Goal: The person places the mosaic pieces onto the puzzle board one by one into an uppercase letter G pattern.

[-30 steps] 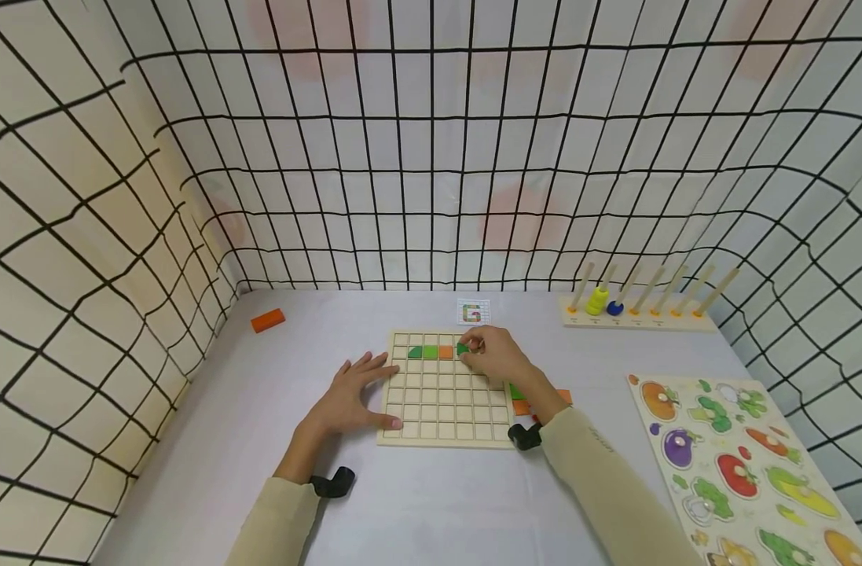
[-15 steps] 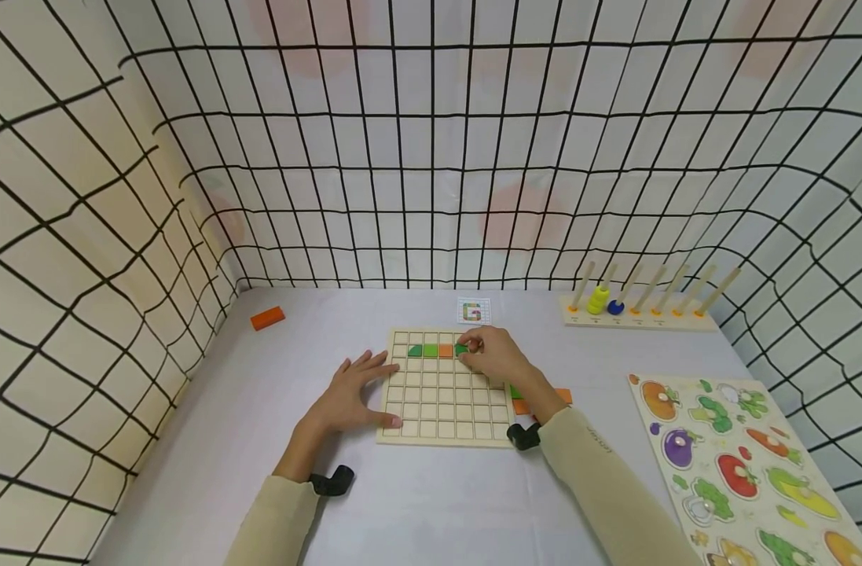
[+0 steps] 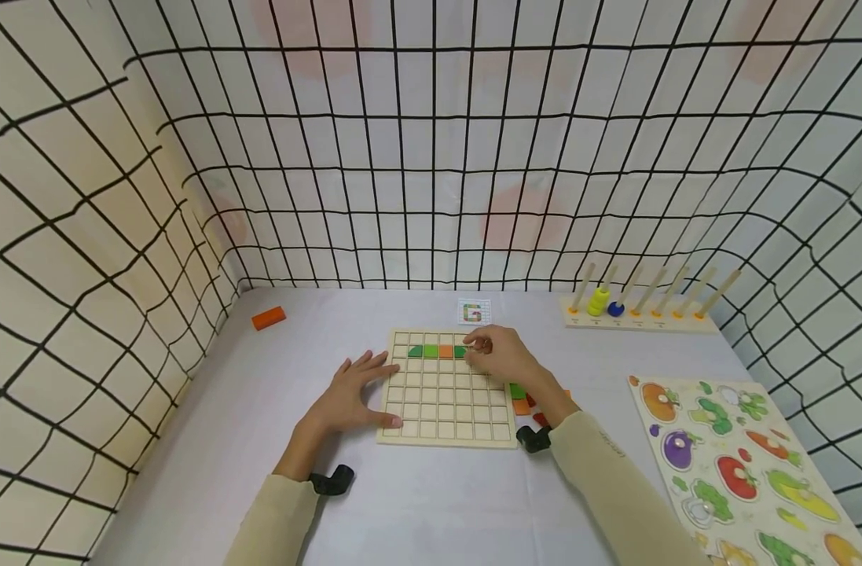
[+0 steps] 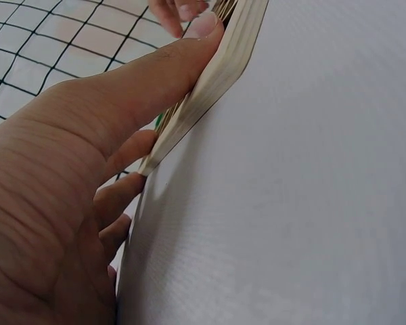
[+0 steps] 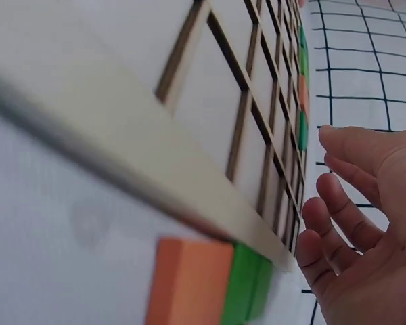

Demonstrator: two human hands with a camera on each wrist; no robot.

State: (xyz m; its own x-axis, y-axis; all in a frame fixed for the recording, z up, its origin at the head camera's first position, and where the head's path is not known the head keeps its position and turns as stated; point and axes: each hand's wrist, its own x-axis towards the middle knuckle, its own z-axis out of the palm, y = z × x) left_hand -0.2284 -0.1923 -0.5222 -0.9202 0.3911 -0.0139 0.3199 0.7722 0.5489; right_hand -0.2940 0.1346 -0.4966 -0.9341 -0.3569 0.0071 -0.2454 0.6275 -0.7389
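Observation:
A wooden grid board [image 3: 448, 405] lies on the table. In one of its upper rows sit a dark green tile with a rounded corner [image 3: 416, 351], a light green tile [image 3: 431, 351], an orange tile [image 3: 446, 351] and another dark green tile [image 3: 460, 352]. My left hand [image 3: 347, 397] rests spread along the board's left side, thumb on the lower rim and fingertips at the upper edge. Just right of the last green tile, my right hand [image 3: 504, 358] hovers with loosely bent fingers and nothing between them; the right wrist view shows a gap to the tile.
Loose orange [image 5: 189, 281], green and red pieces lie against the board's right side. Behind the board is a small pattern card [image 3: 475, 312]. An orange block [image 3: 268, 318] lies back left, a peg counting stand [image 3: 639, 322] back right, a vegetable puzzle [image 3: 749, 472] front right. Black netting encloses the table.
My right hand has let go of the dark green tile and drawn slightly right, leaving the tile in its cell. The left hand stays on the board.

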